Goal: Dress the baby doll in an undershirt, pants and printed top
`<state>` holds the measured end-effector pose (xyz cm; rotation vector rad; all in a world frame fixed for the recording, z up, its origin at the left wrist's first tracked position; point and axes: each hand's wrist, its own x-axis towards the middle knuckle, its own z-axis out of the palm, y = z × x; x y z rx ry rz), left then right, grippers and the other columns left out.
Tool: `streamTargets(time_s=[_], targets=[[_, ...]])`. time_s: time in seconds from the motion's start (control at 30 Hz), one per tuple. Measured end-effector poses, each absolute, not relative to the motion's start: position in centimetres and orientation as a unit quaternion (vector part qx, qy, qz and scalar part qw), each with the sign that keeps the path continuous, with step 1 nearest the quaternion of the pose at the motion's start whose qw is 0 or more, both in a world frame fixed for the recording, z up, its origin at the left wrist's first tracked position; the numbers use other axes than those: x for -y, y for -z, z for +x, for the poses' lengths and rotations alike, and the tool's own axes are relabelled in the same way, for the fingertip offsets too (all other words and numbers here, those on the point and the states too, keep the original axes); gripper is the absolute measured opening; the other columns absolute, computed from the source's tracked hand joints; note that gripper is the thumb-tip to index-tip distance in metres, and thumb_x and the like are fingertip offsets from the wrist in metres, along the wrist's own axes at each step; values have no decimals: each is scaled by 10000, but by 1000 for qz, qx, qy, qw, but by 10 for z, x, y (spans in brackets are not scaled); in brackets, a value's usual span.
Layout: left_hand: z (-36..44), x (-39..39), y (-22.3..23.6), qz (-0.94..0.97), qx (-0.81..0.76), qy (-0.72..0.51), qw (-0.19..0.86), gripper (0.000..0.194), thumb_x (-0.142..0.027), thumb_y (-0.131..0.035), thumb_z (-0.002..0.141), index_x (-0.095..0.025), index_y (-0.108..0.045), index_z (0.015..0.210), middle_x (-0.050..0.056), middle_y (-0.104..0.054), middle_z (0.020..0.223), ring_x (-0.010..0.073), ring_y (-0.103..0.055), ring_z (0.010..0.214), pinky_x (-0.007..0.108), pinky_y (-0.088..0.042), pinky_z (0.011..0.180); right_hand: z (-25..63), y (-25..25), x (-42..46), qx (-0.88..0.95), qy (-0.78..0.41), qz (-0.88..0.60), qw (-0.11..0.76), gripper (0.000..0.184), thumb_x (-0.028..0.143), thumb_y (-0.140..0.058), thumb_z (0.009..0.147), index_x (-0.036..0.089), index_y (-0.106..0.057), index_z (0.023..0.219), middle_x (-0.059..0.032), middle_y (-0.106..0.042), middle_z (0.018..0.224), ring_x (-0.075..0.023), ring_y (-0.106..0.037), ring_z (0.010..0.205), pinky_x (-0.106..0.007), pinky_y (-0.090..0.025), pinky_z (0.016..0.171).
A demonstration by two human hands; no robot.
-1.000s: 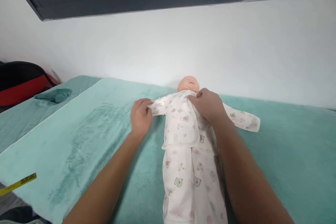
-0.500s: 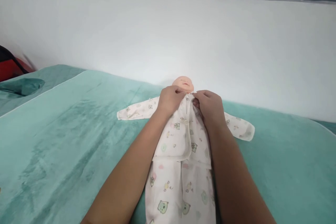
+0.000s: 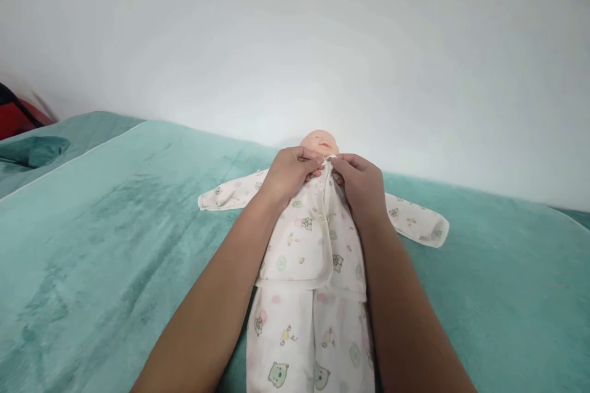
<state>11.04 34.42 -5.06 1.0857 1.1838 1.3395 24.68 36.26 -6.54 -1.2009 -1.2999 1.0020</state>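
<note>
A baby doll (image 3: 319,140) lies on its back, its head toward the wall. It wears a white baby shirt (image 3: 297,239) printed with small bears, sleeves spread to both sides. Matching pants (image 3: 290,344) cover the legs. At the neckline, just below the doll's chin, my left hand (image 3: 291,173) pinches the collar edge with thumb and fingers. Close beside it, my right hand (image 3: 362,184) pinches the other side of the collar. What looks like a thin white tie shows between the fingertips. The front panels overlap down the chest.
A green plush cover (image 3: 115,245) spreads under the doll. Behind its head rises a white wall (image 3: 286,55) with a dark band along the top. Something red and black (image 3: 16,113) stands at the far left.
Both hands stay at the collar, and the fingertips have drawn closer together. The left fingers have shifted at the neckline. The view has moved slightly.
</note>
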Motion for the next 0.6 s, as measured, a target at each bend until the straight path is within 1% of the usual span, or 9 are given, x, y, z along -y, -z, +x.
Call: streamTargets(time_s=[0.17, 0.37, 0.6], targets=[[111, -344, 51, 427, -476, -570, 517, 83, -141, -692, 738, -120, -621, 702, 36, -645, 666, 70, -527, 569, 204, -402, 555, 248, 64, -360, 561, -410, -487, 530, 217, 359, -692, 687, 175, -732, 793, 12, -583, 665, -89, -452, 602, -220, -390, 601], [112, -346, 53, 428, -488, -571, 503, 90, -128, -714, 720, -111, -628, 701, 28, -636, 627, 56, -490, 523, 202, -397, 541, 250, 65, -362, 571, -406, -488, 520, 178, 313, -685, 686, 186, -754, 789, 24, -554, 630, -85, -435, 594, -229, -391, 623], [110, -346, 55, 430, -478, -567, 514, 69, -154, -713, 739, -102, -668, 731, 31, -649, 644, 54, -512, 540, 198, -414, 564, 252, 66, -364, 578, -425, -478, 507, 196, 328, -696, 686, 182, -760, 799, 16, -590, 663, -101, -490, 629, -248, -417, 655]])
